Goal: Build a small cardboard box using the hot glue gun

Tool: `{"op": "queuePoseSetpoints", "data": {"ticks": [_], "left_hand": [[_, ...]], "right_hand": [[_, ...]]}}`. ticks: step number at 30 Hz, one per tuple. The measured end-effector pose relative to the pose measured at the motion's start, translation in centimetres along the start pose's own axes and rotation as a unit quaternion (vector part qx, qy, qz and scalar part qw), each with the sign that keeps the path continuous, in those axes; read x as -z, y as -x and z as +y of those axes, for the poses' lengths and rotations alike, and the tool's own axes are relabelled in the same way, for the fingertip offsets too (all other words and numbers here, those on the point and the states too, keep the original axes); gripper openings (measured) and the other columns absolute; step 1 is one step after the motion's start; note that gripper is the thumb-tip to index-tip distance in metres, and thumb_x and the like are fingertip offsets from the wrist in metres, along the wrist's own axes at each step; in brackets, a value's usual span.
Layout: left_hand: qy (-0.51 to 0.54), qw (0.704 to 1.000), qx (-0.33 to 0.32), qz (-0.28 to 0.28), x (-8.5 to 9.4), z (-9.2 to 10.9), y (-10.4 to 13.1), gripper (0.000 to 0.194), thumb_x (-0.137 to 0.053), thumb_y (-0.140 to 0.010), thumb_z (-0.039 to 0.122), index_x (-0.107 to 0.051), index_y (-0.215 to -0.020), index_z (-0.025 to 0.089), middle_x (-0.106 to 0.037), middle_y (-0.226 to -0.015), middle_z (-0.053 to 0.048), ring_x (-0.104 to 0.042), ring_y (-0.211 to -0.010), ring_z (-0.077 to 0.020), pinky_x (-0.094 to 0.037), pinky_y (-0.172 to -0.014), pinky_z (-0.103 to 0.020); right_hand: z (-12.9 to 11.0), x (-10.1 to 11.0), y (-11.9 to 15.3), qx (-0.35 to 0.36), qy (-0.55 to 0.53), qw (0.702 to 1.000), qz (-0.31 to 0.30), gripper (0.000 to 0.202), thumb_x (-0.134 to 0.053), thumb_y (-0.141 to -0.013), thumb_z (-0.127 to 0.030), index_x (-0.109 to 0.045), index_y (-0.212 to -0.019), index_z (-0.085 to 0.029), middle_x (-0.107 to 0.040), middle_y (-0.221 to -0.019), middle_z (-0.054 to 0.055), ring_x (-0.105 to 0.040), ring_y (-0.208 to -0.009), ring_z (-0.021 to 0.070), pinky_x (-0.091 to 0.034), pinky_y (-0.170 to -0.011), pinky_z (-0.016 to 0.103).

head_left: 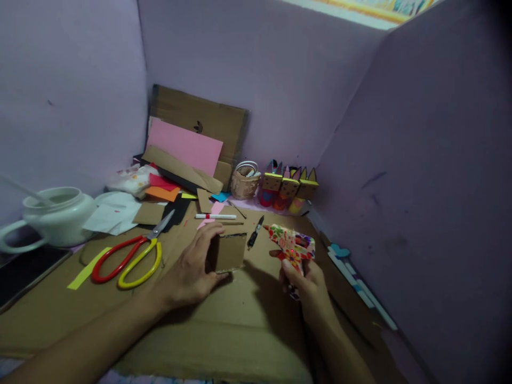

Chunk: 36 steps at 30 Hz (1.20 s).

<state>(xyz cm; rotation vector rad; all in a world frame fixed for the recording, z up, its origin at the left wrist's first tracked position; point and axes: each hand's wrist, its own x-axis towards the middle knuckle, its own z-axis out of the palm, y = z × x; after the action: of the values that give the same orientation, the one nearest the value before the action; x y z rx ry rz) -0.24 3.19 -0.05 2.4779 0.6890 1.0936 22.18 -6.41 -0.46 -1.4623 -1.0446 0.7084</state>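
Item: left hand (196,264), holding a small, square, brown cardboard piece (231,253) by its left side. Thumb is resting at the lower edge and fingers are curving toward the upper edge, probably to steady the piece while leaving its broad face exposed. Whether it is flat or hollow cannot be told.

Item: right hand (304,280), closed around the handle of a white, red and multicolour flower-patterned glue gun (288,240). The nozzle is pointing leftward, seemingly so held to keep the tip angled away from the fingers.

Position: the cardboard piece is sitting directly against the left hand, on its right; the glue gun is lying within the right hand's grasp, its tip near the piece but apart from it. A slim black pen (256,233) is lying between the two.

Surroundings: a large brown cardboard sheet (256,330) is lying beneath, presumably protecting the surface. Scissors with one red and one yellow handle (140,261) are lying open left of the left hand, apparently parked within reach. A white marker with a red band (216,216) is lying beyond the piece.
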Motion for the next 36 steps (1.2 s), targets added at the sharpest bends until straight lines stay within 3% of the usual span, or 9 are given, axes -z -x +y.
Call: {"op": "queuePoseSetpoints", "data": {"ticks": [6,11,14,16,17,20,22,29,36], "left_hand": [[0.056,0.996,0.054,-0.05,-0.3,0.4,0.2,0.07,-0.07,-0.071,0.023,-0.03,-0.128,0.021,-0.044,-0.134,-0.016,-0.041,-0.129,-0.0334,-0.036,-0.106,-0.056],[0.096,0.989,0.099,-0.063,-0.2,0.7,0.3,0.069,-0.07,-0.07,0.021,-0.033,-0.128,0.023,-0.046,-0.135,-0.013,-0.045,-0.126,-0.0311,-0.041,-0.103,-0.05],[0.123,0.983,0.12,-0.062,0.0,1.1,0.2,0.069,-0.071,-0.068,0.02,-0.035,-0.126,0.024,-0.046,-0.136,-0.012,-0.05,-0.121,-0.0308,-0.044,-0.1,-0.049],[0.157,0.975,0.139,-0.07,0.0,1.4,0.1,0.069,-0.072,-0.068,0.019,-0.035,-0.126,0.025,-0.048,-0.135,-0.011,-0.054,-0.118,-0.0298,-0.046,-0.097,-0.047],[0.176,0.97,0.148,-0.078,0.1,1.6,0.1,0.069,-0.072,-0.068,0.02,-0.035,-0.126,0.025,-0.05,-0.133,-0.011,-0.056,-0.116,-0.0293,-0.048,-0.096,-0.045],[0.221,0.956,0.163,-0.101,0.1,2.0,0.1,0.071,-0.075,-0.067,0.023,-0.035,-0.125,0.024,-0.056,-0.126,-0.011,-0.057,-0.115,-0.0288,-0.05,-0.094,-0.042],[0.247,0.949,0.161,-0.11,-0.1,2.1,0.2,0.072,-0.076,-0.067,0.025,-0.035,-0.126,0.023,-0.057,-0.124,-0.011,-0.056,-0.116,-0.0288,-0.049,-0.094,-0.041],[0.262,0.945,0.144,-0.131,-0.4,2.2,0.6,0.075,-0.077,-0.067,0.025,-0.033,-0.127,0.025,-0.057,-0.122,-0.009,-0.061,-0.109,-0.0257,-0.052,-0.091,-0.04],[0.238,0.959,0.092,-0.123,-0.6,1.8,1.0,0.076,-0.077,-0.064,0.017,-0.035,-0.127,0.027,-0.05,-0.132,-0.011,-0.059,-0.112,-0.0268,-0.05,-0.095,-0.042]], "right_hand": [[1.7,0.1,-2.3,-0.08,0.115,0.988,0.065,0.036,-0.06,-0.065,-0.053,-0.061,-0.068,-0.017,-0.055,-0.05,0.0,-0.052,-0.042,0.0159,-0.036,-0.04,0.025],[0.6,1.4,-2.5,-0.105,0.276,0.946,0.137,0.037,-0.067,-0.06,-0.058,-0.066,-0.057,-0.02,-0.06,-0.053,0.009,-0.062,-0.067,0.033,-0.04,-0.053,0.035],[0.1,1.8,-1.7,0.012,0.36,0.913,0.192,0.045,-0.064,-0.066,-0.06,-0.071,-0.082,-0.018,-0.069,-0.082,0.016,-0.06,-0.09,0.039,-0.045,-0.074,0.049],[0.0,1.5,-0.9,0.168,0.324,0.917,0.16,0.064,-0.065,-0.068,-0.061,-0.062,-0.114,-0.017,-0.063,-0.113,0.018,-0.056,-0.108,0.0364,-0.043,-0.09,0.05],[0.0,1.2,-0.5,0.235,0.276,0.925,0.109,0.077,-0.065,-0.068,-0.063,-0.05,-0.129,-0.018,-0.056,-0.126,0.017,-0.052,-0.116,0.0342,-0.042,-0.095,0.048],[0.0,-0.3,0.4,0.309,0.184,0.93,-0.074,0.101,-0.062,-0.066,-0.071,-0.019,-0.146,-0.026,-0.037,-0.146,0.015,-0.046,-0.126,0.0317,-0.041,-0.1,0.045],[0.0,-1.2,0.6,0.329,0.171,0.92,-0.126,0.105,-0.063,-0.067,-0.069,-0.009,-0.148,-0.029,-0.035,-0.147,0.014,-0.04,-0.131,0.0327,-0.035,-0.105,0.048],[0.6,-1.7,0.5,0.29,0.103,0.942,-0.132,0.11,-0.064,-0.065,-0.069,-0.008,-0.148,-0.024,-0.05,-0.132,0.015,-0.046,-0.125,0.0334,-0.029,-0.108,0.049],[0.8,-1.4,1.1,0.3,0.097,0.939,-0.136,0.105,-0.067,-0.067,-0.065,-0.011,-0.147,-0.026,-0.053,-0.126,0.011,-0.047,-0.123,0.0318,-0.025,-0.11,0.048]]}}
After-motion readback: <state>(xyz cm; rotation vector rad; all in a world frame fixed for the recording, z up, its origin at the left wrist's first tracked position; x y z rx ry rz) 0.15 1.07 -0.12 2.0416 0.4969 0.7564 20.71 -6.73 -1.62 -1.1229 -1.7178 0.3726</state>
